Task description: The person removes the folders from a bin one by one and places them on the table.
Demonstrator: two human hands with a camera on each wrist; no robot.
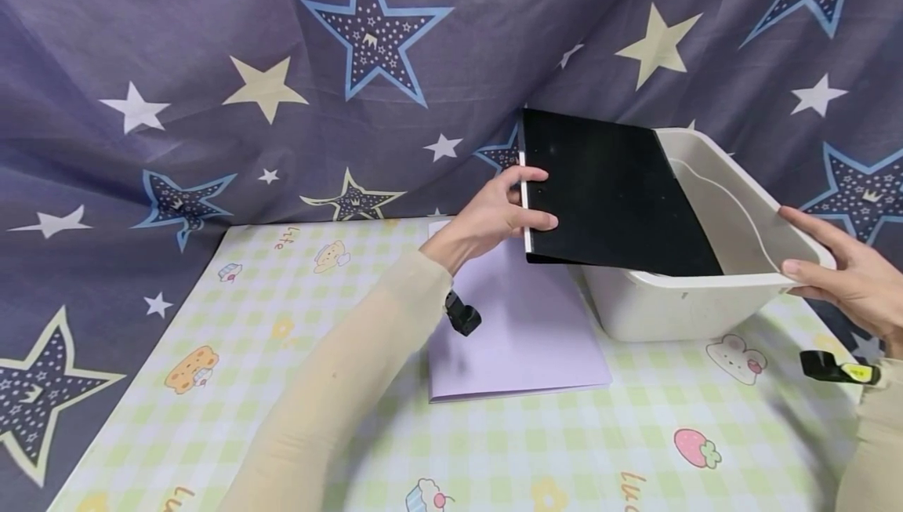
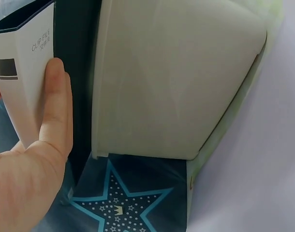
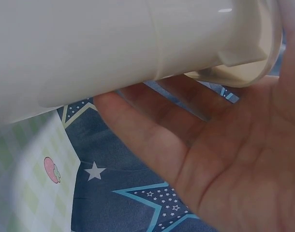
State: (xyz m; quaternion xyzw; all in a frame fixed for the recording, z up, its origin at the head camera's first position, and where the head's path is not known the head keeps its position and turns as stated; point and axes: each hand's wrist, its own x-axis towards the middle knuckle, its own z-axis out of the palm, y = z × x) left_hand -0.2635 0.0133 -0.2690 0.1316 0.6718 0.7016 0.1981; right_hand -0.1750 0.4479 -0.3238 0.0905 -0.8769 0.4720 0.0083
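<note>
My left hand [image 1: 490, 214] grips a black clip file folder [image 1: 610, 190] by its white spine, thumb and fingers on either side. The folder lies slanted above the left part of a white plastic bin [image 1: 663, 308], overlapping its opening. In the left wrist view the spine [image 2: 34, 72] bears the print "CLIP FILE" and a dark label. My right hand [image 1: 846, 269] holds the bin's right rim, thumb on the near corner and fingers along the side. The right wrist view shows those fingers [image 3: 138, 125] curled under the rim, against the bin's outer wall.
A flat lilac folder [image 1: 515, 332] lies on the table left of the bin, partly beneath my left forearm. The table wears a green checked cloth [image 1: 282, 371] with cartoon prints. Behind hangs a dark curtain [image 1: 212, 26] with stars. A pale cord-like line [image 1: 734, 198] runs inside the bin.
</note>
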